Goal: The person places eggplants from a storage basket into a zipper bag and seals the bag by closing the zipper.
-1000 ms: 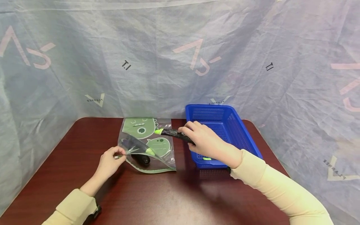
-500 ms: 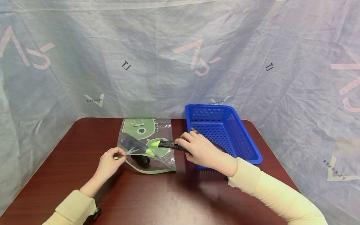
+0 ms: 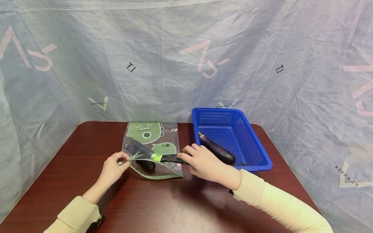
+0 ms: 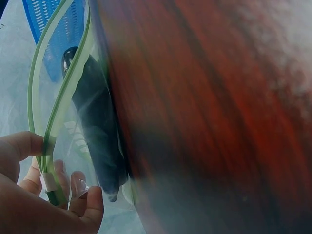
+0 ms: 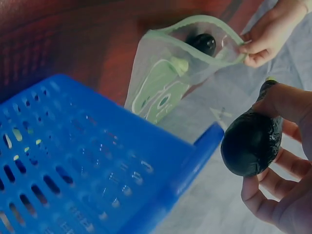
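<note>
In the head view my left hand (image 3: 114, 167) pinches the left corner of the mouth of a clear zip bag (image 3: 172, 174) printed with green cartoon figures. The mouth gapes toward the table's front. Two dark eggplants lie in the bag; one (image 3: 148, 165) shows its rounded end near the opening. My right hand (image 3: 206, 164) grips a wrinkled dark eggplant (image 3: 169, 158), its green cap pointing left at the bag's mouth. From the right wrist view, the fingers wrap round this eggplant (image 5: 248, 144), rounded end toward the camera. The left wrist view shows finger and thumb on the zip edge (image 4: 48, 161).
A blue perforated basket (image 3: 253, 136) stands right of the bag, at the table's back right. Another purple eggplant (image 3: 218, 149) lies in it, near its left side. Grey printed cloth (image 3: 163, 64) hangs behind the reddish-brown table (image 3: 140, 207).
My right hand has moved left and toward the front with its eggplant, bringing the green cap to the bag's mouth. The basket's eggplant has come into fuller view. My left hand stays at the bag corner.
</note>
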Action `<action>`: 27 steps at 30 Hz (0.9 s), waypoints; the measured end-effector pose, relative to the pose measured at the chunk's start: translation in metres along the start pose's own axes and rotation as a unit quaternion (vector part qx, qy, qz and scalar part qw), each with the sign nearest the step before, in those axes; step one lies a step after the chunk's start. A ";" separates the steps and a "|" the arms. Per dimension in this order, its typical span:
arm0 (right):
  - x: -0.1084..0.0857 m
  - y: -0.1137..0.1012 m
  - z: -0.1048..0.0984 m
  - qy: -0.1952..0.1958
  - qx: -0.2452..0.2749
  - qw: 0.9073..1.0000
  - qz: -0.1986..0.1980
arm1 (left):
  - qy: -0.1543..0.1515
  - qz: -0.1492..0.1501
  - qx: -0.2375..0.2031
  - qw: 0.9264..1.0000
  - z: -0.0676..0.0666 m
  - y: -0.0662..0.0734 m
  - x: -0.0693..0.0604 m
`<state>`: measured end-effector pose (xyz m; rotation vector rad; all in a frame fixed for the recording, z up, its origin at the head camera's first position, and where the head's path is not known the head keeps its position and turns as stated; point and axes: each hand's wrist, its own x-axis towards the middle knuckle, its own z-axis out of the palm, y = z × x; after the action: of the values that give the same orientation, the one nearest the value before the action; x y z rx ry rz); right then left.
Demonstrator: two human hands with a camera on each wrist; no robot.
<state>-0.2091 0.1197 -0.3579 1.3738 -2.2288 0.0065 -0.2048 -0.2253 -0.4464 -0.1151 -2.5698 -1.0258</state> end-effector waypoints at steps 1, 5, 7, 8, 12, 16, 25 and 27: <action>0.000 -0.002 0.001 -0.001 -0.004 1.000 -0.003 | 0.000 0.000 -0.001 1.000 0.000 0.000 0.000; 0.000 -0.008 0.004 -0.002 -0.021 1.000 -0.013 | -0.001 -0.003 -0.001 1.000 0.000 -0.001 0.000; -0.001 -0.010 0.007 -0.003 -0.029 0.999 -0.016 | 0.000 -0.004 0.000 1.000 0.001 -0.001 0.000; -0.001 -0.012 0.008 -0.004 -0.032 0.999 -0.016 | 0.000 -0.004 0.000 1.000 0.001 -0.001 0.000; -0.003 -0.016 0.014 -0.004 -0.037 0.999 -0.018 | 0.001 -0.003 0.000 1.000 0.000 -0.001 0.001; -0.005 -0.019 0.021 0.003 -0.045 0.999 -0.027 | 0.001 -0.002 0.001 1.000 0.000 -0.001 0.001; -0.009 -0.028 0.032 0.006 -0.093 0.994 -0.057 | -0.002 -0.003 0.000 1.000 0.001 -0.002 0.001; -0.009 -0.029 0.034 0.009 -0.102 0.993 -0.064 | -0.003 -0.004 0.001 1.000 0.001 -0.002 0.001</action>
<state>-0.1955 0.1043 -0.3985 1.3934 -2.0596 -0.2465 -0.2064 -0.2259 -0.4480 -0.1073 -2.5794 -1.0277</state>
